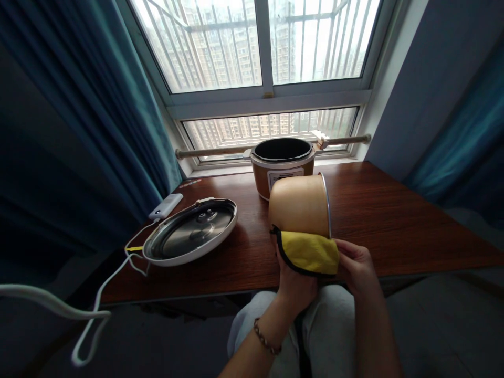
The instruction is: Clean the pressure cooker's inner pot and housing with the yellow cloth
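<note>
A gold rice cooker inner pot point(299, 202) lies tipped on its side in front of me, its silver rim facing right. Against its near side is a yellow cloth point(309, 253) with black edging. My left hand point(296, 286) is closed at the cloth's lower left, fingers mostly hidden beneath it and behind the pot. At the pot's lower rim, my right hand point(357, 265) is closed, its fingertips meeting the rim and the cloth's right edge. Just behind the pot stands the rice cooker body point(262, 176), upright and without its lid, its dark inside showing.
On the left of the wooden table point(362, 210), a round lid point(185, 257) rests with its metal inner side up. Beyond it lie a white power bank point(166, 206) and a white cable point(100, 294) hanging off the edge. A window and blue curtain point(98, 94) border the table.
</note>
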Demonstrator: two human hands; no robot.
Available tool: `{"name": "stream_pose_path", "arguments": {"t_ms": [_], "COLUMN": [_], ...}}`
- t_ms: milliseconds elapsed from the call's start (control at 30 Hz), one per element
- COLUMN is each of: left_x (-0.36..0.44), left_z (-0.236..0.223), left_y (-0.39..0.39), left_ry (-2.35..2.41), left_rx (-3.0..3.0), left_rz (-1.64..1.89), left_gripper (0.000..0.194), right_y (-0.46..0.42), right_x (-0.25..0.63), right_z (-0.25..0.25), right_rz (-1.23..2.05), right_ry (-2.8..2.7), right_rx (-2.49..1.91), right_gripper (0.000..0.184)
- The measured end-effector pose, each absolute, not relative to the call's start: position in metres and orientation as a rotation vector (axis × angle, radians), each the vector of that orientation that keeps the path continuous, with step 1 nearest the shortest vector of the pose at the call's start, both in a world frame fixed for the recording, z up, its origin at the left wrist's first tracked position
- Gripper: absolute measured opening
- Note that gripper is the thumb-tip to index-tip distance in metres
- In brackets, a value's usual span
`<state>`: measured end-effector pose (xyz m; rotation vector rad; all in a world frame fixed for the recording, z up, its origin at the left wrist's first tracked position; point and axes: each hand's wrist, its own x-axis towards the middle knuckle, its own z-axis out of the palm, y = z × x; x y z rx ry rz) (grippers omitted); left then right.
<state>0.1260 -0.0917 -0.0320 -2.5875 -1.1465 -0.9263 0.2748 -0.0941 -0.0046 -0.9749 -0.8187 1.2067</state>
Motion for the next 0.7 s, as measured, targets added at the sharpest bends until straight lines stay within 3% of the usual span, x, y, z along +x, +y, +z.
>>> {"name": "stream_pose_path", "arguments": {"t_ms": [300, 400, 700], "left_x": [0.133, 0.126, 0.119], "left_z": [0.039, 0.048, -0.011], "left_y": [-0.067, -0.053, -0.033], "left_ry": [-1.428, -1.624, -1.973], "left_rx": [-2.414, -2.221, -1.546], "left_rz": [-1.077, -1.257, -2.827], "left_gripper": [0.023, 0.029, 0.044], "right_y": [-0.091, -0.09, -0.089], "right_x": [0.279, 0.276, 0.269], "right_z": [-0.006, -0.009, -0.006], "right_rz": [1.149, 1.152, 1.132], "right_ry": [-0.878, -0.871, -0.848], "right_rx": [-1.041, -1.031, -1.015], "right_gripper": [0.026, 0.027, 0.027]}}
